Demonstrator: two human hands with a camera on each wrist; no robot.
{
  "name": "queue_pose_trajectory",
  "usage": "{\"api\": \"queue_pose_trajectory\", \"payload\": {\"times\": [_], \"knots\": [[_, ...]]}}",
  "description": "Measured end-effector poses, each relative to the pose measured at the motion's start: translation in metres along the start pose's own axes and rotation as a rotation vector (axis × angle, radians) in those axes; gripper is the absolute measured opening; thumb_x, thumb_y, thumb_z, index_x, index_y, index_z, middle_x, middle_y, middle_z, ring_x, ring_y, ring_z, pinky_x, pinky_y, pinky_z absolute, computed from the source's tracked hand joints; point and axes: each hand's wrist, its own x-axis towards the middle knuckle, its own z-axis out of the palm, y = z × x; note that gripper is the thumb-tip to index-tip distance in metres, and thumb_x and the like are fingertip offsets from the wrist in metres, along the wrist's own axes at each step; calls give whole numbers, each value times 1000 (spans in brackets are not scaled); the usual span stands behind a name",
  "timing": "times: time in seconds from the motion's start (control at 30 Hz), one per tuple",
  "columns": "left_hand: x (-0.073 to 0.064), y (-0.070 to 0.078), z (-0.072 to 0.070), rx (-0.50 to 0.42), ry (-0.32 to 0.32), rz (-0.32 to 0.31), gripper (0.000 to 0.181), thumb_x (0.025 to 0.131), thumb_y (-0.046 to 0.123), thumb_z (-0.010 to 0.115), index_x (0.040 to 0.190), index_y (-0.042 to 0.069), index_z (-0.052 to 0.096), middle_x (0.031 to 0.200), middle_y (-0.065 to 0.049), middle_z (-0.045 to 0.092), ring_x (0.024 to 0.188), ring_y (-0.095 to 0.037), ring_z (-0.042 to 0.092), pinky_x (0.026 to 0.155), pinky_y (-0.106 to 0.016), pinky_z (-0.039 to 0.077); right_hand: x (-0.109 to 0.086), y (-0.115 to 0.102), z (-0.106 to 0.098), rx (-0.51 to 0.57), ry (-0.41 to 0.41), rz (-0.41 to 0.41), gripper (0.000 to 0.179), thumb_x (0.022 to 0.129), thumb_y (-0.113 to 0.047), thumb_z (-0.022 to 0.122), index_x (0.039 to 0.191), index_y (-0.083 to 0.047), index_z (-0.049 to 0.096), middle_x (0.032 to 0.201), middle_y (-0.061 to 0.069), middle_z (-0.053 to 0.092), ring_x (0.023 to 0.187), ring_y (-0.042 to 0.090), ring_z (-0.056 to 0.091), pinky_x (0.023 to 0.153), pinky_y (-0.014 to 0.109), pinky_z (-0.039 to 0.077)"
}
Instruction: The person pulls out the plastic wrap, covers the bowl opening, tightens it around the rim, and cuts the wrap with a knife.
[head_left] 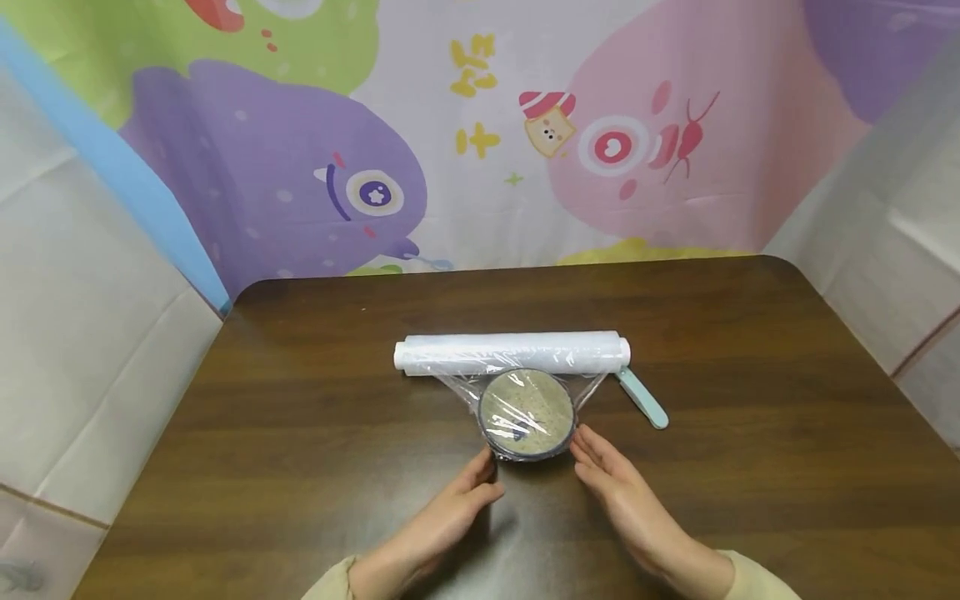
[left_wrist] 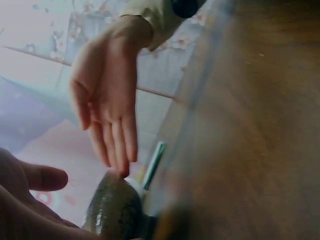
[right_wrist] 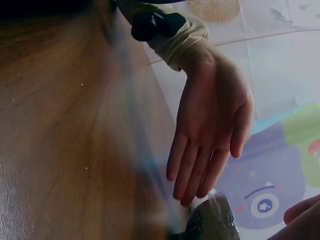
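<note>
A round bowl [head_left: 525, 412] with a dark rim stands on the table under clear cling film. From the bowl, the film stretches back to a white roll of cling film [head_left: 517, 353] lying crosswise behind it. My left hand [head_left: 459, 507] is at the bowl's near left side, its straight fingertips at the rim. On the near right side, my right hand [head_left: 624, 492] has its extended fingers against the bowl's edge. Both wrist views show the opposite palm flat, with fingers straight beside the film-covered bowl [left_wrist: 112, 207].
A slim light-blue tool [head_left: 645, 398], perhaps a folded knife, lies at the roll's right end, partly under it. The brown wooden table [head_left: 285, 433] ends at a cartoon-printed curtain [head_left: 480, 200] behind, with pale walls on both sides.
</note>
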Motion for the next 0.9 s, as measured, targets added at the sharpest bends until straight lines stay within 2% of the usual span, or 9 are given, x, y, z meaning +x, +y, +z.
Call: {"api": "queue_pose_trajectory", "payload": {"times": [0.03, 0.17, 0.23, 0.27, 0.4, 0.53, 0.63, 0.8, 0.9], "knots": [[0, -1, 1, 7, -15, 0, 67, 91, 15, 46, 141, -9, 10, 144, -31, 17, 134, -42, 15, 106, -56, 11, 1, 5, -2, 13, -22, -27, 57, 94, -5, 34, 138, 16, 3, 145, 32, 9, 134, 31, 21, 105, 33, 21], [1, -4, 5, 30, -31, 5, 69, 90, 15, 48, 142, -7, 9, 144, -31, 17, 134, -42, 17, 106, -56, 13, 2, 9, 0, 62, -17, -38, 58, 95, -5, 35, 138, 16, 3, 145, 33, 9, 134, 31, 21, 105, 34, 21], [1, -5, 4, 34, -18, 9, 69, 90, 16, 48, 142, -7, 8, 144, -31, 18, 133, -42, 19, 106, -55, 16, 0, 6, 0, 89, -1, -33, 58, 95, -5, 35, 139, 15, 4, 146, 31, 9, 135, 30, 21, 103, 24, 26], [1, -4, 4, 34, -7, 14, 70, 90, 16, 48, 142, -7, 8, 144, -31, 18, 133, -42, 20, 106, -56, 16, -2, 1, 2, 102, 24, -19, 57, 94, -4, 35, 139, 14, 5, 146, 30, 11, 134, 35, 17, 102, 24, 27], [2, 0, 0, 15, 43, 45, 73, 90, 15, 49, 143, -4, 4, 145, -29, 16, 133, -41, 20, 106, -54, 17, -6, -2, -2, 141, 23, -29, 58, 94, -5, 36, 140, 13, 6, 146, 29, 13, 132, 26, 22, 92, 9, 31], [4, 3, -1, -40, 49, 82, 74, 90, 12, 49, 144, -1, 1, 147, -27, 10, 136, -38, 13, 108, -50, 14, -7, -3, -1, 161, 3, -38, 58, 94, -5, 37, 140, 12, 6, 146, 28, 14, 131, 21, 25, 94, 11, 32], [5, 3, 0, -66, 25, 93, 76, 90, 11, 49, 144, -2, -2, 147, -27, 7, 136, -38, 10, 108, -50, 12, -6, -4, 2, 158, -4, -37, 56, 94, -4, 36, 139, 13, 9, 147, 27, 14, 133, 26, 21, 94, 11, 33], [1, 3, 3, -51, 26, 44, 77, 89, 16, 51, 144, 0, -1, 147, -28, 9, 135, -40, 13, 107, -53, 13, -7, -5, 4, 144, 28, -15, 53, 93, -3, 37, 138, 12, 16, 146, 26, 18, 133, 29, 21, 92, 10, 35], [-1, 2, 3, -47, 30, 25, 76, 89, 18, 52, 145, 1, 2, 146, -29, 12, 134, -42, 15, 107, -54, 13, -8, -5, 2, 165, 22, 4, 51, 93, -3, 36, 138, 12, 17, 145, 27, 19, 129, 18, 33, 93, 12, 35]]}}
